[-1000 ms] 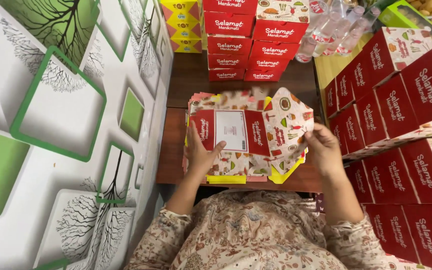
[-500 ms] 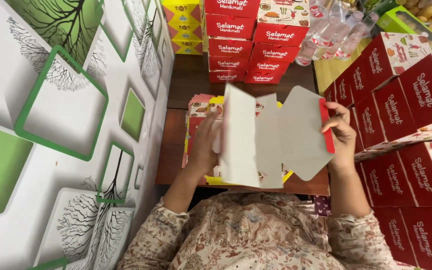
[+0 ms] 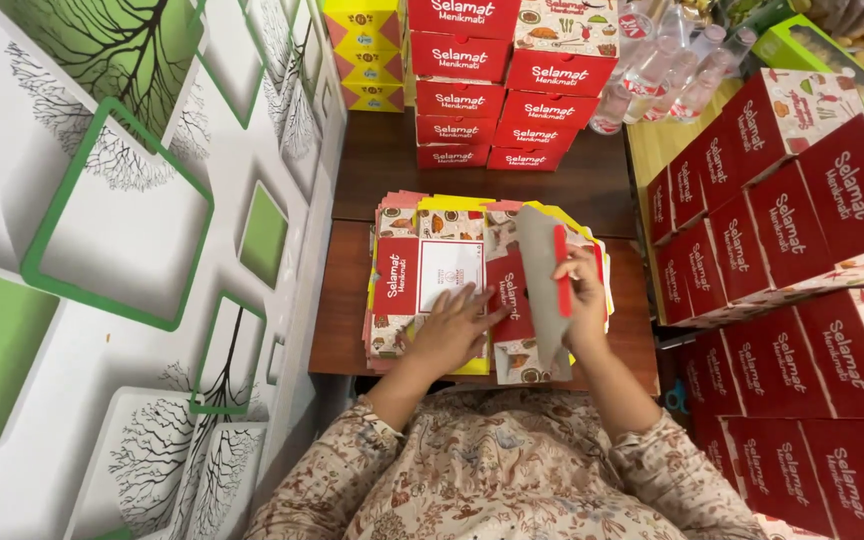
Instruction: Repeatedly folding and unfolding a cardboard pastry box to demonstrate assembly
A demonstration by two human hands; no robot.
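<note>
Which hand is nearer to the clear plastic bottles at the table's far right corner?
Right. The right hand holds up a grey cardboard flap of the flat box, on the side toward the clear plastic bottles; the left hand presses the stack farther left.

Left side: patterned wall (image 3: 132,250) runs close along the table (image 3: 342,330), no way round there
Far edge: stacked red boxes (image 3: 497,95) and yellow boxes (image 3: 362,50) block it
Right side: rows of red boxes (image 3: 792,220) crowd the table edge
Middle: bare dark wood strip (image 3: 512,185) between far stack and pile of flat cartons (image 3: 422,280), free to cross
Near edge: both forearms and patterned sleeves (image 3: 512,480) fill it
</note>
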